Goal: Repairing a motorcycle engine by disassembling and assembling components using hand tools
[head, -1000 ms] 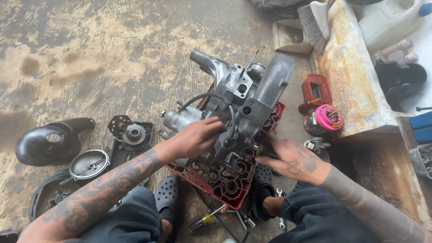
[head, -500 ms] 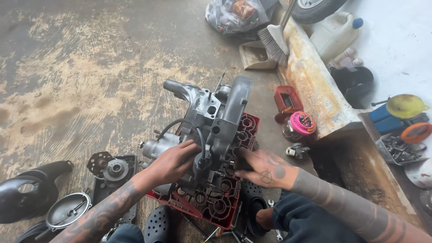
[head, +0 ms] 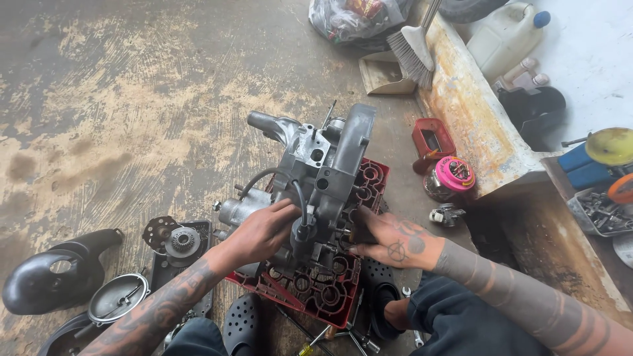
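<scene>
Grey engine case (head: 323, 178) sits upright on a red plastic crate (head: 316, 290) in the middle of the stained concrete floor (head: 132, 99), black hose looping across its front. Left hand (head: 260, 231) is wrapped around the lower left part of the case, fingers curled on the metal next to the hose, so a proper hold. Right hand (head: 389, 240) is pressed against the lower right side w/ fingers tucked in behind the casting; can't tell if it's actually gripping anything in there.

Around it: black covers (head: 56, 277) and a round chrome cap (head: 119, 296) on the floor to the left, a geared plate (head: 181, 240) just beside the crate. To the right, a red box (head: 432, 142), a pink-lidded jar (head: 453, 175), a brush (head: 412, 56) against the rusty ledge (head: 481, 125), and a white jug (head: 504, 33) up top.
</scene>
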